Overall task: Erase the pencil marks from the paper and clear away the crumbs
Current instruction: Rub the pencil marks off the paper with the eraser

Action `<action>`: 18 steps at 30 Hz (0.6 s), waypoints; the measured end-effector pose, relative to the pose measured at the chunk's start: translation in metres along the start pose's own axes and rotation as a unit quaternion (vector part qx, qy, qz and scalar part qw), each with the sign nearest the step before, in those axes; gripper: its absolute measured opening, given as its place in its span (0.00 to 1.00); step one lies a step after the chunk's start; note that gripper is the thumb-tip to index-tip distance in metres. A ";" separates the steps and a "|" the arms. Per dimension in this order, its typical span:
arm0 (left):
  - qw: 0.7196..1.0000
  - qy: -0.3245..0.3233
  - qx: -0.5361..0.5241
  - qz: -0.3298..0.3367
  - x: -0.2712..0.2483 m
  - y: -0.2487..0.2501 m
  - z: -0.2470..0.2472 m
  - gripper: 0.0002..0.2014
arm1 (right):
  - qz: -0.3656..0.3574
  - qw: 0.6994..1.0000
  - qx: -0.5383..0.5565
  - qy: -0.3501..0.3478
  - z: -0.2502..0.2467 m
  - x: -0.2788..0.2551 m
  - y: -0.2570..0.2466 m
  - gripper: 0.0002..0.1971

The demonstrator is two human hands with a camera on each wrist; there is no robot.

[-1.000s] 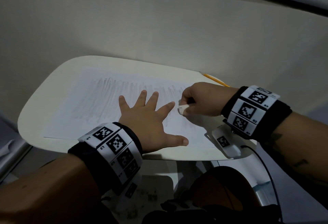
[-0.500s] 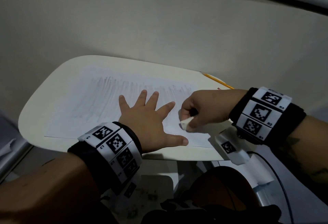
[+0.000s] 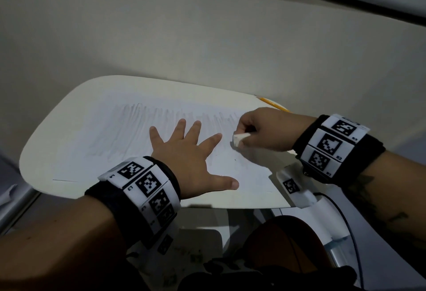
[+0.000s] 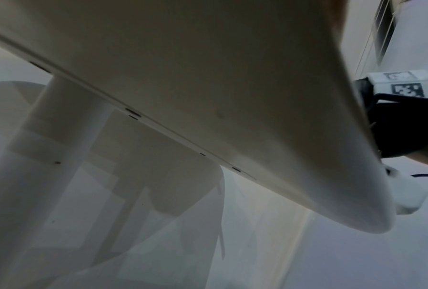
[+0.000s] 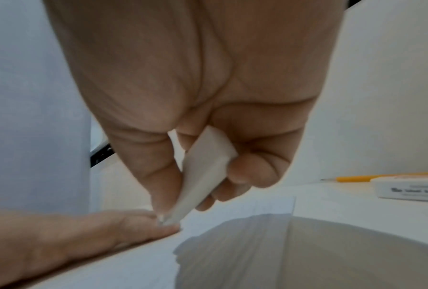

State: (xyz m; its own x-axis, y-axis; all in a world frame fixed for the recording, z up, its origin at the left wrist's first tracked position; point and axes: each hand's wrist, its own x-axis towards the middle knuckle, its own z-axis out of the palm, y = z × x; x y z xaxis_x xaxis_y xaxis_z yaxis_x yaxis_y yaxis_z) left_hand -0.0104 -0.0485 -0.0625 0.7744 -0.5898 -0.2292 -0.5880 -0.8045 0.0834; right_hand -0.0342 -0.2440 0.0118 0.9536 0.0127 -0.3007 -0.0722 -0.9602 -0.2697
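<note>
A white sheet of paper (image 3: pixel 115 138) with faint grey pencil strokes lies on a small cream table (image 3: pixel 57 129). My left hand (image 3: pixel 191 159) lies flat on the paper, fingers spread, pressing it down. My right hand (image 3: pixel 260 134) pinches a white eraser (image 3: pixel 238 139) between thumb and fingers, its lower end on the paper just right of my left forefinger. The right wrist view shows the eraser (image 5: pixel 203 172) gripped at a slant, its tip on the paper (image 5: pixel 232 244) beside a left fingertip (image 5: pixel 158 224). A few dark crumbs (image 3: pixel 235 159) dot the paper.
A yellow pencil (image 3: pixel 272 104) lies at the table's far right edge, also the pencil (image 5: pixel 371 178) in the right wrist view beside a white printed sleeve (image 5: pixel 411 190). The left wrist view shows only the table's underside (image 4: pixel 208 88) and its leg (image 4: pixel 34 156). A wall stands behind.
My right hand slid the eraser toward me over the paper, then back away to near my left forefinger. The left hand has stayed flat in place.
</note>
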 end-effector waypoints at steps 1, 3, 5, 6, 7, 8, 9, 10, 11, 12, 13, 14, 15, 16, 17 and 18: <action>1.000 -0.004 -0.006 -0.002 0.000 0.002 -0.001 0.56 | 0.005 1.000 0.002 0.020 -0.003 0.000 0.001 0.09; 1.000 -0.006 -0.021 0.001 0.002 0.006 -0.004 0.59 | 0.014 1.000 0.003 0.019 -0.005 0.000 0.002 0.09; 0.999 0.006 -0.034 0.017 0.004 0.013 -0.006 0.60 | 0.017 1.000 0.001 -0.002 -0.001 0.000 0.001 0.10; 0.999 0.014 -0.035 0.025 0.005 0.016 -0.006 0.60 | 0.013 1.000 -0.002 -0.010 0.002 0.001 0.000 0.10; 0.999 0.019 -0.033 0.030 0.006 0.019 -0.005 0.61 | 0.007 1.000 -0.004 -0.014 0.005 0.002 -0.002 0.09; 0.999 0.020 -0.028 0.032 0.008 0.020 -0.004 0.61 | 0.002 1.000 -0.007 -0.014 0.007 0.004 -0.004 0.09; 0.999 0.018 -0.021 0.032 0.009 0.020 -0.003 0.61 | -0.002 1.000 -0.010 -0.013 0.008 0.005 -0.005 0.09; 0.999 0.014 -0.014 0.032 0.010 0.020 -0.002 0.60 | -0.005 1.000 -0.014 -0.016 0.008 0.005 -0.006 0.08; 0.999 0.010 -0.008 0.033 0.011 0.020 0.000 0.60 | -0.009 0.999 -0.016 -0.029 0.007 0.003 -0.006 0.08; 0.999 0.006 -0.006 0.034 0.012 0.019 0.000 0.59 | -0.013 0.998 -0.017 -0.052 0.006 0.001 -0.006 0.07; 0.999 0.002 -0.007 0.035 0.012 0.019 0.000 0.59 | -0.017 0.996 -0.017 -0.081 0.005 -0.001 -0.006 0.06; 0.999 -0.001 -0.008 0.035 0.013 0.019 0.000 0.59 | -0.020 0.994 -0.019 -0.102 0.004 -0.003 -0.006 0.06; 0.999 -0.002 -0.007 0.035 0.013 0.019 0.000 0.60 | -0.022 0.994 -0.022 -0.106 0.004 -0.003 -0.006 0.06; 0.999 -0.003 -0.005 0.034 0.013 0.019 0.000 0.59 | -0.023 0.995 -0.026 -0.090 0.005 0.000 -0.005 0.07; 0.999 -0.004 -0.003 0.034 0.013 0.019 -0.001 0.59 | -0.021 0.997 -0.032 -0.062 0.005 0.003 -0.004 0.08; 0.999 -0.003 -0.001 0.033 0.013 0.019 -0.001 0.59 | -0.017 0.999 -0.037 -0.033 0.006 0.006 -0.003 0.09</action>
State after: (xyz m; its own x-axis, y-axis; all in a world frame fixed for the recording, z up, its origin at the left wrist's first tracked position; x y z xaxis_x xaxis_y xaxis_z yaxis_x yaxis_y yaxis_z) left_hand -0.0118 -0.0717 -0.0631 0.7321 -0.6413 -0.2299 -0.6375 -0.7639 0.1008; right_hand -0.0301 -0.2393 0.0056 0.9337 0.0608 -0.3530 -0.0166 -0.9771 -0.2123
